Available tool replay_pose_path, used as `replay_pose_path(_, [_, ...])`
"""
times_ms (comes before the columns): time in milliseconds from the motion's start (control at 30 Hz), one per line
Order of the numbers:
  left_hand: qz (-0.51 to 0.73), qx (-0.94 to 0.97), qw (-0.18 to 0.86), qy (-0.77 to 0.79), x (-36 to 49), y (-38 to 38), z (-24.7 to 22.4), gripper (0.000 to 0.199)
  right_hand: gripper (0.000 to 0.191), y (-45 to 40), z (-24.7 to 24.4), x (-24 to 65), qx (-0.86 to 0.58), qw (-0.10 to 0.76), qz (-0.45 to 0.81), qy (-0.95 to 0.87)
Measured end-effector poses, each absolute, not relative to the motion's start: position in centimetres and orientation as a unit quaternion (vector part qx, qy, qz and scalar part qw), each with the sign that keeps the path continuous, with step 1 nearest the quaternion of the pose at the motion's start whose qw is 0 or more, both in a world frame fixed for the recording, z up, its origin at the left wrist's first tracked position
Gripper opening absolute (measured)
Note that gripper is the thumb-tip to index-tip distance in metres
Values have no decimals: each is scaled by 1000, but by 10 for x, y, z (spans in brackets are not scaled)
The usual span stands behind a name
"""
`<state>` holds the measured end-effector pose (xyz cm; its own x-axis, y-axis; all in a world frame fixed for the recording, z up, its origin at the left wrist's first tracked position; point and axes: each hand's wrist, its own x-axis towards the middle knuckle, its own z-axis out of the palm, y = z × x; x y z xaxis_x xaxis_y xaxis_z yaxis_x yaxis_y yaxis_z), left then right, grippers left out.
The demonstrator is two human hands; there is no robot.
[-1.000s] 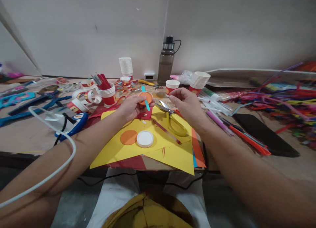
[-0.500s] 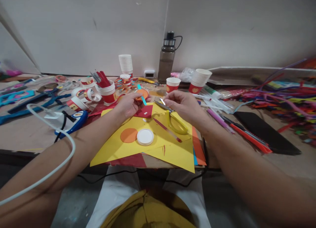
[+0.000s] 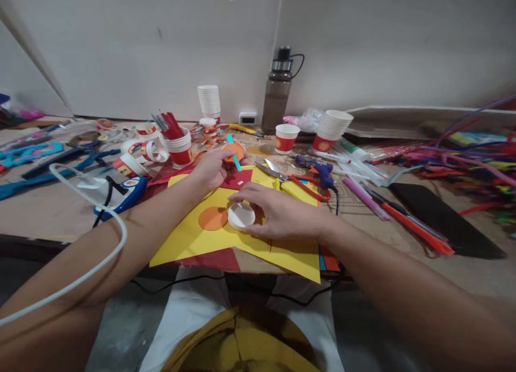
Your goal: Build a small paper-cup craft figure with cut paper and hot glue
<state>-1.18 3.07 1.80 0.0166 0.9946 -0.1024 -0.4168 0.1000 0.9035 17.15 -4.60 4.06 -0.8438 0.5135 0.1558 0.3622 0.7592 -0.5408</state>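
Note:
My left hand (image 3: 212,170) holds an orange disc (image 3: 237,152) with a light blue strip (image 3: 233,151) across it, above a red paper piece (image 3: 237,179). My right hand (image 3: 268,210) has its thumb and fingers around the edge of a white round lid (image 3: 241,216). The lid lies on yellow paper (image 3: 193,247), beside a flat orange paper circle (image 3: 213,219). Behind my right hand lie scissors (image 3: 278,174) with their blades apart.
A blue glue gun (image 3: 322,173) lies right of the scissors. Behind stand a red-and-white cup (image 3: 286,140), stacked cups (image 3: 331,131) and a bottle (image 3: 277,100). Cups with red sticks (image 3: 177,146) stand left; a black phone-like slab (image 3: 445,219) lies right.
My right hand has moved from the scissors toward me, down to the white lid, and its fingers are now around it. The glue gun, hidden before, now shows. My left hand still holds the orange disc.

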Motion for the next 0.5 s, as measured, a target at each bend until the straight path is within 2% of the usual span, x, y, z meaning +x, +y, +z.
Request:
replay_pose_path(200, [581, 354, 616, 398, -11, 32, 16, 16, 47, -29, 40, 179, -242, 250, 328, -878])
replay_pose_path(500, [590, 370, 615, 370, -10, 31, 15, 10, 56, -27, 38, 178, -257, 291, 322, -864])
